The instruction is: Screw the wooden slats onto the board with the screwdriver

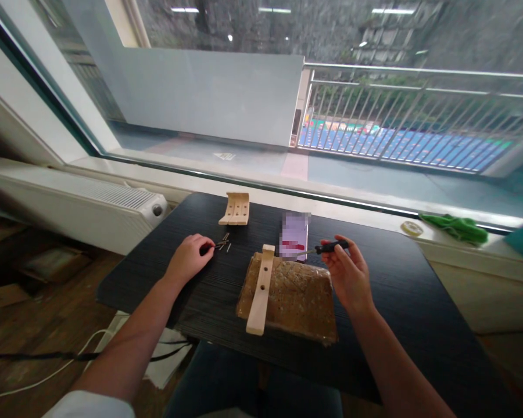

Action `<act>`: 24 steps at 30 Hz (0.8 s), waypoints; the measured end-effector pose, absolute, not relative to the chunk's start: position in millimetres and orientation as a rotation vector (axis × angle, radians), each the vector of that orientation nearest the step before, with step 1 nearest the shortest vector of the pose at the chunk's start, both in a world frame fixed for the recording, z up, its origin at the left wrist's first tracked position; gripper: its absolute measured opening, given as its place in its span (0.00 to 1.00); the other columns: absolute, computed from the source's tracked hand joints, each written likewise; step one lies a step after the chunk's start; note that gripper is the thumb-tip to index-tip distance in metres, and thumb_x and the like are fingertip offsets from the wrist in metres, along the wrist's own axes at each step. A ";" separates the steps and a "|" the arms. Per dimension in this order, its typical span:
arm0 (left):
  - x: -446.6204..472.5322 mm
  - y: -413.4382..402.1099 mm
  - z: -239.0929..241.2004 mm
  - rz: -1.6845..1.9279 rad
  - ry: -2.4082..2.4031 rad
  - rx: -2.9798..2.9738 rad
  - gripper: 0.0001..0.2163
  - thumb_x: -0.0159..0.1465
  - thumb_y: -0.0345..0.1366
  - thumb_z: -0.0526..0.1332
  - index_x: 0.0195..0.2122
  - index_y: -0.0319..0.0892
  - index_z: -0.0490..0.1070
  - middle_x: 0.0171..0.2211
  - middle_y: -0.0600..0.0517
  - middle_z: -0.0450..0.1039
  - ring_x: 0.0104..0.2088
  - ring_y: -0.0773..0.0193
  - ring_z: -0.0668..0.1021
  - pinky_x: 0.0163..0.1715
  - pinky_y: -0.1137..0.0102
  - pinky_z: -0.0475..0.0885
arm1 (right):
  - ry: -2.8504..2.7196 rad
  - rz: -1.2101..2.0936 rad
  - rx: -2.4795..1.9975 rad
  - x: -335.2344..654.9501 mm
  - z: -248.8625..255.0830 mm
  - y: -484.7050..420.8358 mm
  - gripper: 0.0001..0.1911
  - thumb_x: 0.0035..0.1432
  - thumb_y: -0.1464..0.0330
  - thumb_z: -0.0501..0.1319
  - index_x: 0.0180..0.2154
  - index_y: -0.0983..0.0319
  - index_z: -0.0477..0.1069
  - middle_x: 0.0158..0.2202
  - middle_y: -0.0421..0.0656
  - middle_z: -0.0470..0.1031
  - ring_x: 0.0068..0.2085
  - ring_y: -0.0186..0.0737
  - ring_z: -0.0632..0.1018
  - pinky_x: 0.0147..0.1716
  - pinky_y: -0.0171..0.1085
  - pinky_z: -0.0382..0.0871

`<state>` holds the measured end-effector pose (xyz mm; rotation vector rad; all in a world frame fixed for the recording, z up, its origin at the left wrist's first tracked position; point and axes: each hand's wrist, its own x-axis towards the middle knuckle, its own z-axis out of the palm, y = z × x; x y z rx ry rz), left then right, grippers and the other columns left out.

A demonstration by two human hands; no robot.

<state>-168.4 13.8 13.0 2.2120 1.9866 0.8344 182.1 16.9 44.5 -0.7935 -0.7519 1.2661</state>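
In my right hand (pixel 348 273) is a screwdriver (pixel 329 248) with a black handle, its thin shaft pointing left above the phone's lower edge. My left hand (pixel 193 255) rests on the table's left side, fingers closed around something small and dark that I cannot make out. Several small metal screws (pixel 228 247) lie beside those fingertips. Between my hands a light wooden piece (pixel 259 299) with two dark holes lies across the left part of a brown, tape-wrapped cardboard slab (pixel 303 302). Neither hand touches the wooden piece.
Farther back on the black table (pixel 392 278) stand curved wooden pieces (pixel 237 210) with holes, side by side. A phone (pixel 294 235) lies behind the slab. The window sill holds a tape roll (pixel 412 228) and a green cloth (pixel 455 228). At left is a white radiator (pixel 113 203).
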 end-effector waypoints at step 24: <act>-162.3 8.5 18.3 0.813 2.058 2.351 0.09 0.63 0.36 0.53 0.34 0.41 0.73 0.35 0.46 0.76 0.39 0.54 0.74 0.44 0.62 0.68 | -0.756 1.256 -0.760 182.0 46.8 16.4 0.17 0.43 0.65 0.71 0.37 0.59 0.71 0.31 0.41 0.82 0.25 0.28 0.78 0.27 0.28 0.75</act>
